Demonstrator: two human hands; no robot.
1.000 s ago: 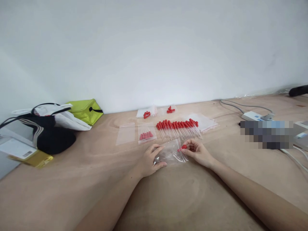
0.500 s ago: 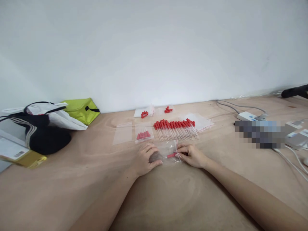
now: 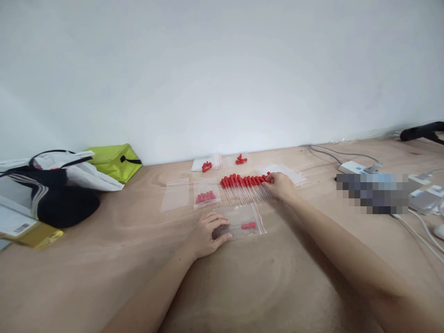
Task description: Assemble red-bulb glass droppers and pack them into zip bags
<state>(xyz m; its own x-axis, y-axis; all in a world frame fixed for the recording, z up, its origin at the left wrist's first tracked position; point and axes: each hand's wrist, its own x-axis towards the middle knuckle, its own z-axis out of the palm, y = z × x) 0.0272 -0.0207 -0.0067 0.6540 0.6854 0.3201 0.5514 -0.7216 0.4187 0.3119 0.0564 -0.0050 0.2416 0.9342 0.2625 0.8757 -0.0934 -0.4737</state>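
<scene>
Behind the zip bag (image 3: 243, 221), dropper row (image 3: 244, 181), filled bag (image 3: 206, 197), empty bag (image 3: 175, 195)

Fingers of the right hand (image 3: 281, 185) covered the right end of the row of red-capped clear glass droppers (image 3: 243, 186), so whether they pinched one could not be told. Fingers of the left hand (image 3: 204, 235) hid the left end of the clear plastic zip bag (image 3: 247, 213); whether they gripped it or only pressed on it was unclear. To the right of the right fingers, a pixelated grey-blue block (image 3: 373, 193) masked whatever lay there. Farther right, a black bar-shaped object (image 3: 421, 131) was cut off by the edge, as was a flat yellow box (image 3: 36, 235) far left of the left fingers.
</scene>
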